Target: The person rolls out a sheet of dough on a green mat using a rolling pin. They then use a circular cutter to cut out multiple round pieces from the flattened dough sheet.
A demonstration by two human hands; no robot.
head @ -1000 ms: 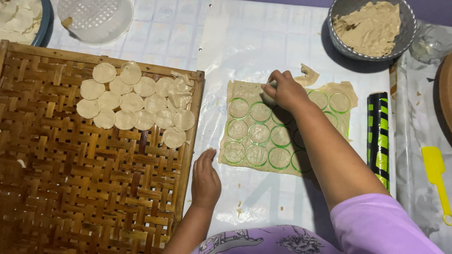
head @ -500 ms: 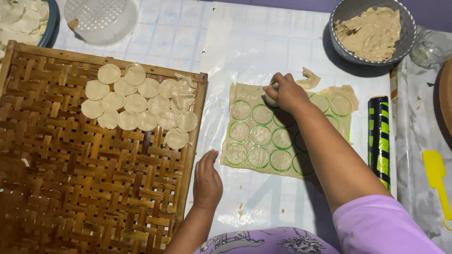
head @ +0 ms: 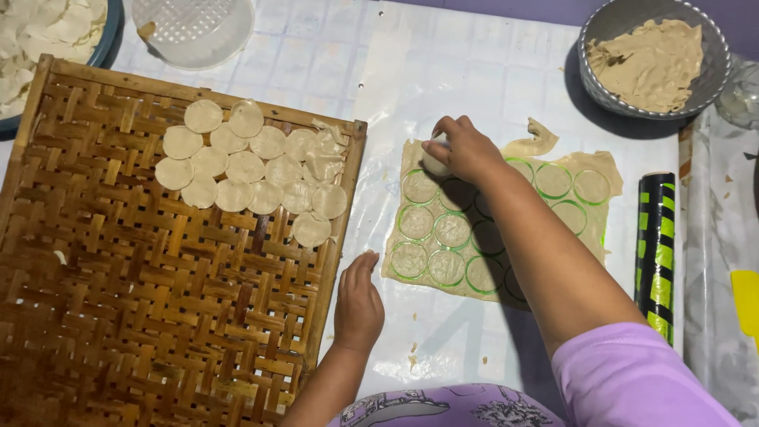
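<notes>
Now, the big woven bamboo tray (head: 142, 316) fills the left side, its long edge running away from the person, with a cluster of cut dough rounds (head: 245, 170) lying flat near its far right corner. Right beside it, on the clear plastic sheet (head: 443, 87), sits the rolled dough sheet (head: 474, 229), scored with rows of circles, its long axis running left to right and a torn strip curling off the far edge. The right hand (head: 466, 150) is clenched around a small pale round cutter (head: 435, 162), pressing at the sheet's far left corner. The left hand (head: 358, 304) lies flat and relaxed, gripping nothing, palm on the plastic just beside the tray's edge. Further right, a black-and-green roll (head: 658, 245) points away from the person, and a metal bowl (head: 593, 79) of dough scraps stands at the far corner.
</notes>
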